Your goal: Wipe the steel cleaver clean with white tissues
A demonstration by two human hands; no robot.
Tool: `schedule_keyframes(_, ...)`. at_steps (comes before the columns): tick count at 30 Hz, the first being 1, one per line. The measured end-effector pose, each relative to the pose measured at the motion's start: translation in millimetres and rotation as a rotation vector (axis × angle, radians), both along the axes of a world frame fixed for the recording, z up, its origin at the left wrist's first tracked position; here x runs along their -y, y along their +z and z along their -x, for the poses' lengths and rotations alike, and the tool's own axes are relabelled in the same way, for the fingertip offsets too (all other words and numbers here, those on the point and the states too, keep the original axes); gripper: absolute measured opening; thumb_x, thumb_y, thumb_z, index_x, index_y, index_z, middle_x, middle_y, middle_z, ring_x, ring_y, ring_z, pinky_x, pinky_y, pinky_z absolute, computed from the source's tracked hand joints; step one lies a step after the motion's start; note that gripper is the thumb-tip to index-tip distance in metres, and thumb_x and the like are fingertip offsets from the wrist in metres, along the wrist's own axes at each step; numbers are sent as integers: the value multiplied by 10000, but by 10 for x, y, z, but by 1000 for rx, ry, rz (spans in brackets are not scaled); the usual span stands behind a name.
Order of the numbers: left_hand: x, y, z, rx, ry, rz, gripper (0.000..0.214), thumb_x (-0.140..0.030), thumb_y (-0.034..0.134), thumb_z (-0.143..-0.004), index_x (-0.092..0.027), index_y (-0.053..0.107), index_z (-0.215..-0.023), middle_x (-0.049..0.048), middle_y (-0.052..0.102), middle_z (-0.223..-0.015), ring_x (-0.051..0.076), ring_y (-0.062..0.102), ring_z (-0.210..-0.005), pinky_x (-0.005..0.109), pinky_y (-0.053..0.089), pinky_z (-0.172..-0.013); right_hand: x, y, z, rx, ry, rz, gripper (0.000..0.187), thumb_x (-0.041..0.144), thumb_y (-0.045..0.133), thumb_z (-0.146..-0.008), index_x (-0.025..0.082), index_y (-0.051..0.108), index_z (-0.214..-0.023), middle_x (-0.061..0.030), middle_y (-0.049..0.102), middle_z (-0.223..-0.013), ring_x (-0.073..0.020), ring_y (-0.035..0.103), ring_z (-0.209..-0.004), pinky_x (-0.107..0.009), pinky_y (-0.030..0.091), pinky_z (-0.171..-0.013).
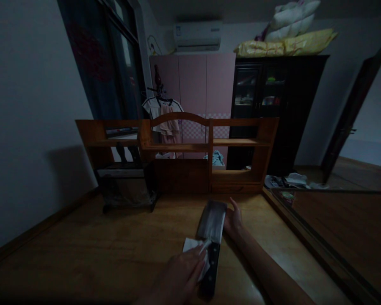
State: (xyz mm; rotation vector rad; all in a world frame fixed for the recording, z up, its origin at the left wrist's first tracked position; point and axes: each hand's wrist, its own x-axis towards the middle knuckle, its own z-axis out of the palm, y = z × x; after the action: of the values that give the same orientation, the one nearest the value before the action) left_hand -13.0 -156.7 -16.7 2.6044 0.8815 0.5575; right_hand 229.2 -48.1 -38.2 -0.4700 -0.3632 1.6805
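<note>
A cleaver (211, 221) with a broad grey blade and a black riveted handle is in front of me, blade pointing away. My right hand (233, 220) holds the blade from its right side, one finger stretched up and the other fingers hidden behind the metal. My left hand (187, 269) grips a folded white tissue (190, 244), which touches the cleaver where blade and handle meet. Farther left on the wooden surface stands a dark knife rack (127, 190) with black handles sticking up from it.
Behind the cleaver runs a wooden shelf unit (209, 147) with open compartments. A raised wooden edge (305, 241) borders the surface on the right, and a white wall (34, 127) closes off the left. Wardrobes stand at the back.
</note>
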Motion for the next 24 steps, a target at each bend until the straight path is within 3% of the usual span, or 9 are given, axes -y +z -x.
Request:
schedule_keyframes(6,148,221,-20,29,-66,-8,456,-299,283,-1019,-240,362,-1465,9,355,-1500,164,346,-1379,322,326,-1142,-5,-8,0,-2,-4,1,376,468,497,-869,141,655,-774,-125,715,-704,-307,694,-795,-436,537,-766)
schedule_keyframes(10,144,93,-219,-28,-258,-75,455,-287,287,-1016,-222,382,-1456,28,364,-1495,184,306,-1398,348,287,-1164,3,-6,2,3,-18,-7,371,460,508,-865,130,661,-791,-123,718,-722,-298,695,-789,-421,535,-775)
schedule_keyframes(12,133,6,-322,-31,-287,-110,457,-292,288,-1015,-195,393,-1450,47,384,-1485,194,306,-1399,354,291,-1163,6,-4,2,7,-22,-9,360,453,509,-863,134,661,-794,-117,718,-723,-294,696,-788,-417,535,-779)
schedule_keyframes(17,95,49,-464,17,-177,-90,456,-289,261,-1023,-223,368,-1461,22,361,-1505,173,293,-1409,359,276,-1174,9,7,-7,16,-8,4,334,457,519,-845,163,641,-745,-117,718,-724,-304,697,-804,-431,535,-773)
schedule_keyframes(24,5,174,-448,162,-52,127,453,-330,250,-1030,-258,348,-1467,-12,342,-1509,154,305,-1403,349,275,-1178,19,44,-2,26,7,37,304,435,529,-828,166,638,-739,-115,711,-689,-302,697,-775,-425,543,-749)
